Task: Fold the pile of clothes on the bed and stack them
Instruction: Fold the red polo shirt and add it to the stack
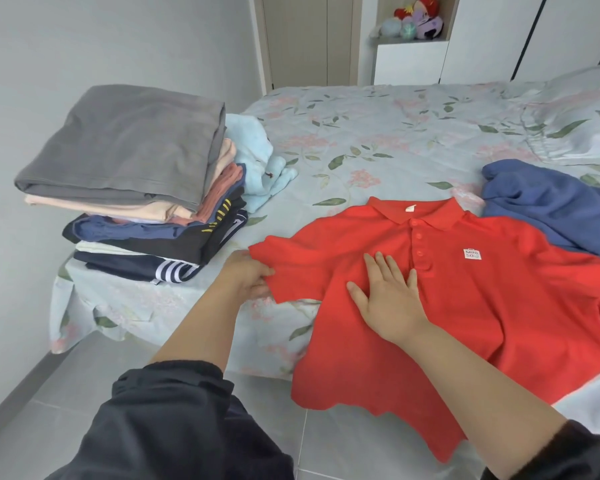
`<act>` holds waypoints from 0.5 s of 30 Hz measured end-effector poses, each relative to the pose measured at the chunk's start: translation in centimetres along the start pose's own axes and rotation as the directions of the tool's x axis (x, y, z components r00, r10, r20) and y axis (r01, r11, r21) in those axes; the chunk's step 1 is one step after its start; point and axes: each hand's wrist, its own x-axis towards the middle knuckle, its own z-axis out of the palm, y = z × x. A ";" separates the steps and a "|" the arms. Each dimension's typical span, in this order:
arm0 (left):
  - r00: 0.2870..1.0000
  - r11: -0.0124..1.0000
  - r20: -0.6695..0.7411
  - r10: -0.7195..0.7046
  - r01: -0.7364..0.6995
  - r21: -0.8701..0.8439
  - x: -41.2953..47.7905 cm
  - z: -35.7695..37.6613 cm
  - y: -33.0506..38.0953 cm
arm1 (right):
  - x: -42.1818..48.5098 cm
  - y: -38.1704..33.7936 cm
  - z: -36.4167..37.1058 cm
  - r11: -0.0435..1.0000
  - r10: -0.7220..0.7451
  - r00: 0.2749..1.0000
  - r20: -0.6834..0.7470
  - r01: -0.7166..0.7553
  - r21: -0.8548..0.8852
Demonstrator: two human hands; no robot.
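Head view. A red polo shirt (482,306) lies face up and spread out on the near part of the bed (395,133). Its collar (413,211) points away from the person and its lower hem hangs over the bed's edge above the tiled floor (49,410). A white label (472,254) shows on the chest.

Left hand (248,275): closed on the hem of the shirt's sleeve (284,265), thumb on top, fingers tucked beneath the fabric. Right hand (388,299): flat, fingers straight and spread, pressing down on the shirt's chest just beside the row of buttons (419,244). Both forearms are bare, with dark sleeves (174,410) pushed up.

A stack of folded clothes (136,202) stands at the bed's near left corner, well apart from the shirt. A grey garment (129,140) is on top, with peach, pink, blue, black and striped items beneath it. A light blue garment (257,157) lies crumpled against the far side of the stack. A blue garment (548,206) lies unfolded to the right, touching the red shirt's shoulder and partly under it.

The bedsheet is pale with a floral print. Plush toys (420,19) sit on a shelf beyond the bed.
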 end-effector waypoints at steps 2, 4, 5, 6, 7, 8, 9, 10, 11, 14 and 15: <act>0.952 0.983 -0.247 0.183 -0.171 0.068 0.9 -0.7 0.4 | -0.1 -0.1 0.2 0.999 -0.004 1.000 0.016 0.005 -0.031; 0.861 0.920 -0.346 0.374 -0.295 0.260 1.4 -1.4 0.0 | -0.1 -0.1 0.1 1.000 -0.004 1.000 0.019 0.005 -0.028; 0.840 0.896 -0.346 0.419 -0.320 0.307 1.3 -1.4 -0.4 | -0.1 0.0 0.1 1.000 -0.006 1.000 0.026 0.007 -0.028; 0.831 0.882 -0.344 0.437 -0.321 0.345 1.3 -1.3 -0.9 | -0.2 0.2 0.1 0.999 -0.014 0.999 0.038 0.016 -0.045; 0.829 0.871 -0.343 0.442 -0.307 0.383 1.3 -1.1 -1.3 | -0.3 0.3 0.2 0.997 -0.029 0.998 0.052 0.033 -0.075; 0.841 0.875 -0.341 0.419 -0.274 0.399 1.1 -0.8 -1.5 | -0.4 0.6 0.2 0.993 -0.048 0.997 0.063 0.055 -0.104; 0.861 0.894 -0.343 0.376 -0.240 0.377 0.9 -0.5 -1.6 | -0.6 0.8 0.2 0.991 -0.066 0.995 0.071 0.073 -0.116; 0.896 0.943 -0.334 0.292 -0.211 0.257 0.6 -0.2 -1.4 | -0.6 1.0 0.1 0.990 -0.079 0.994 0.076 0.087 -0.112; 0.948 0.987 -0.276 0.161 -0.155 0.040 0.2 0.2 -1.0 | -0.7 1.2 0.0 0.990 -0.090 0.993 0.080 0.098 -0.098; 0.988 0.919 0.084 -0.127 0.149 -0.365 -2.1 0.9 -0.7 | -0.8 1.6 -0.4 0.991 -0.113 0.989 0.099 0.119 -0.056; 0.980 0.931 0.137 -0.143 0.180 -0.319 -2.3 0.8 -0.8 | -0.9 1.7 -0.5 0.992 -0.120 0.987 0.103 0.124 -0.037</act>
